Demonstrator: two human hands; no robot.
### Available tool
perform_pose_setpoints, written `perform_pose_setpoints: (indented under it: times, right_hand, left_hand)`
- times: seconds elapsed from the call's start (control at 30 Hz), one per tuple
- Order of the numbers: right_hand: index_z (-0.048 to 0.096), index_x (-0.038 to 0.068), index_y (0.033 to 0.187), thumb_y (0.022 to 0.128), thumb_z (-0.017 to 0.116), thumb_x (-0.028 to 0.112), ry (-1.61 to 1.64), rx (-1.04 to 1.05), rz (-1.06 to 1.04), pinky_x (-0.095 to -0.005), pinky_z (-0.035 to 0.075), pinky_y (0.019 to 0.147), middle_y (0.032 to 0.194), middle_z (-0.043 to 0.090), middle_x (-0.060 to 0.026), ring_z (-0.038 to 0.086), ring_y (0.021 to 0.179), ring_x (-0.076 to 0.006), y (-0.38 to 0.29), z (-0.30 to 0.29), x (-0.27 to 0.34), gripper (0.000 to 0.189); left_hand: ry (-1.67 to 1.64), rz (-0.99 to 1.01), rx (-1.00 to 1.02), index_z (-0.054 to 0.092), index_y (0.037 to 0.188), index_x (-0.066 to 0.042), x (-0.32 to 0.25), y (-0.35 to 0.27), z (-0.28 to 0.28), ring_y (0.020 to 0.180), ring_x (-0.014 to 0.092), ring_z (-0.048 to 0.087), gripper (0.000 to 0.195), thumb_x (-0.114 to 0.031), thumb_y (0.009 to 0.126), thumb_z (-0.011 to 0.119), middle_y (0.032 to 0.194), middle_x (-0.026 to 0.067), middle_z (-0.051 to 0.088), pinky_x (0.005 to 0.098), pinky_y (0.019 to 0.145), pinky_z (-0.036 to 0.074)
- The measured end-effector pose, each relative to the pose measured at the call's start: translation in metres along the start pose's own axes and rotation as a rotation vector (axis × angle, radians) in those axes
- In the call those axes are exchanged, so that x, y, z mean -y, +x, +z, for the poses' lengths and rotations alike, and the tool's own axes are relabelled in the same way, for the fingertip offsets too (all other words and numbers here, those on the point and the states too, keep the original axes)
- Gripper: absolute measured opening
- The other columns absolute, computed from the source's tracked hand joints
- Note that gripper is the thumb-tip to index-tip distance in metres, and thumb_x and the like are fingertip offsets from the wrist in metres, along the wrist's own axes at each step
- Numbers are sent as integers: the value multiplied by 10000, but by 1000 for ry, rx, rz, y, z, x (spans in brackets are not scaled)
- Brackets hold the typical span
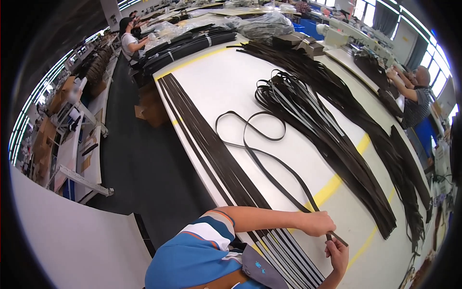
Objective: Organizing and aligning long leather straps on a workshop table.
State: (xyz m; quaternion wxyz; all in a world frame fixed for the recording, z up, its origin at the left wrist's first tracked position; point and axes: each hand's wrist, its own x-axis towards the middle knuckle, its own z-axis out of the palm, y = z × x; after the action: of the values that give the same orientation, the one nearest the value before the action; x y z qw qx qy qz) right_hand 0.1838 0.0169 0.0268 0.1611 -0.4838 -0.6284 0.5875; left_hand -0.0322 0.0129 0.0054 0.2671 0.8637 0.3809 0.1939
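Observation:
My left hand (317,223) is closed around a long dark brown strap (269,171) near its ends. From there the strap runs back over the white table (202,94) and lies in loose crossing loops. A short strap end sticks out past my left fist, towards my right hand. Just below, my right hand (337,251) pinches the strap between thumb and fingers. Beneath my left forearm pass several parallel dark strips (216,155), laid lengthwise along the table's left edge. Nearer my body, grey faces show on those strips (288,253).
A looped bundle of dark straps (317,137) lies right of the loose strap. Beyond it stretches a long pile of dark strips (355,104). Black sheet stacks (195,45) lie at the far end. One person (415,94) works at right, another (131,43) at far left.

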Motion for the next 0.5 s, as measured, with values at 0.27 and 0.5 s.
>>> perform_pose_setpoints:
  times: [0.27, 0.5]
  right_hand:
    - [602, -6, 801, 877, 581, 65, 52, 44, 49, -206, 388, 466, 619, 568, -30, 483, 500, -76, -5, 11, -8, 107]
    - [599, -3, 794, 867, 586, 84, 191, 40, 73, -220, 406, 490, 637, 577, -32, 508, 520, -88, -10, 14, -10, 114]
  left_hand:
    - [-207, -91, 14, 594, 861, 8, -10, -16, 23, 811, 394, 598, 189, -159, 882, 510, 814, 210, 626, 461, 733, 457]
    - [-500, -171, 88, 591, 974, 3, -5, -24, 7, 820, 398, 591, 265, -248, 937, 514, 849, 223, 627, 429, 735, 456]
